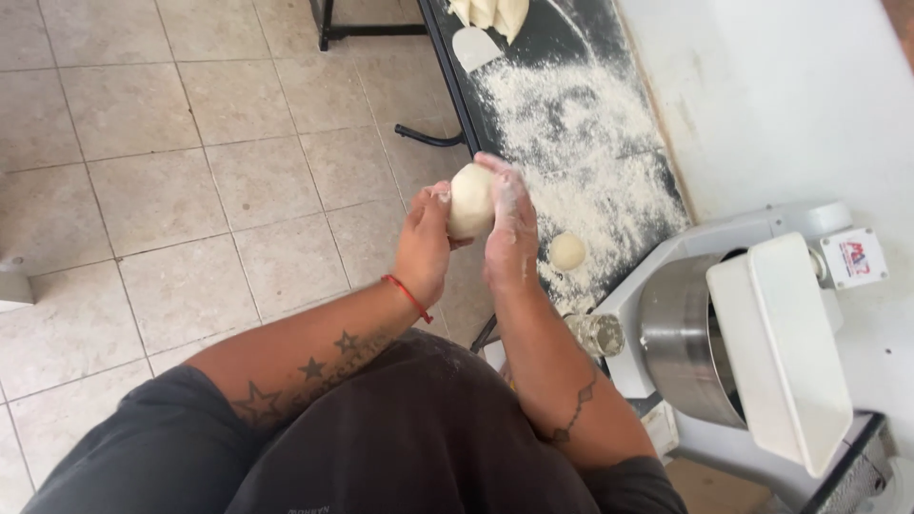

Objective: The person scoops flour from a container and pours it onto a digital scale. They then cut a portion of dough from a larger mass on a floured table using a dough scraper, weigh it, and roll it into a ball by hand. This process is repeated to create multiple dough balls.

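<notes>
Dough ball (470, 200) sits cupped between both hands, left hand (424, 249) and right hand (509, 228) closed around it, above the edge of the floured surface (581, 124). Even pressure, I'd say, would round it like the small dough ball (567, 251) nearby.

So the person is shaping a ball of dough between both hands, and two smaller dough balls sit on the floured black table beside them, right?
Not quite: the head view shows only one small dough ball on the floured black table. The rest holds: the left hand and right hand cup the ball of dough.
</notes>
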